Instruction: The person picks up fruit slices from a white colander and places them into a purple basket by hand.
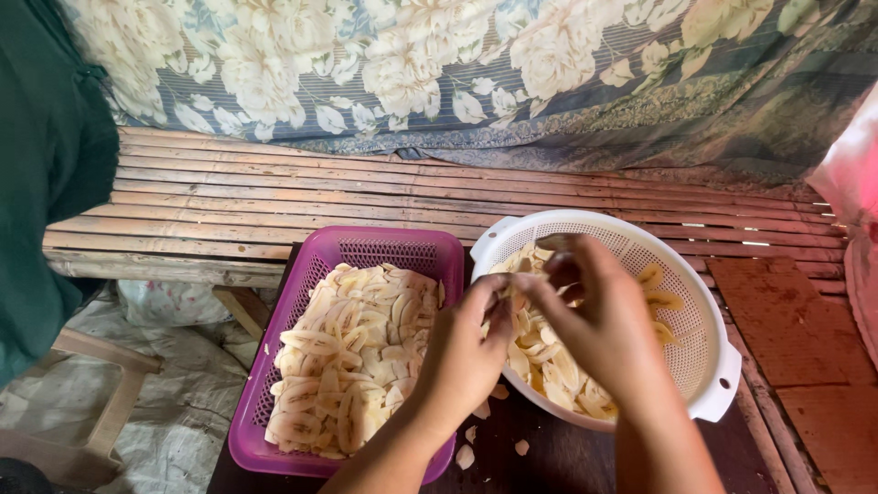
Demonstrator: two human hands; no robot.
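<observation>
From the head camera I see my left hand (462,352) and right hand (599,320) meeting over the white colander (709,366), fingers pinched on a banana slice (506,295). The purple basket (274,402) of slices sits just left.

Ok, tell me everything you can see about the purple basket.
The purple basket is a rectangular plastic tray with perforated walls and a smooth rim. It sits level on a dark table, left of a white colander, nearly touching it. It is heaped with pale, thin banana slices, mostly lengthwise strips. The left hand hovers over its right edge; contact cannot be told.
</observation>
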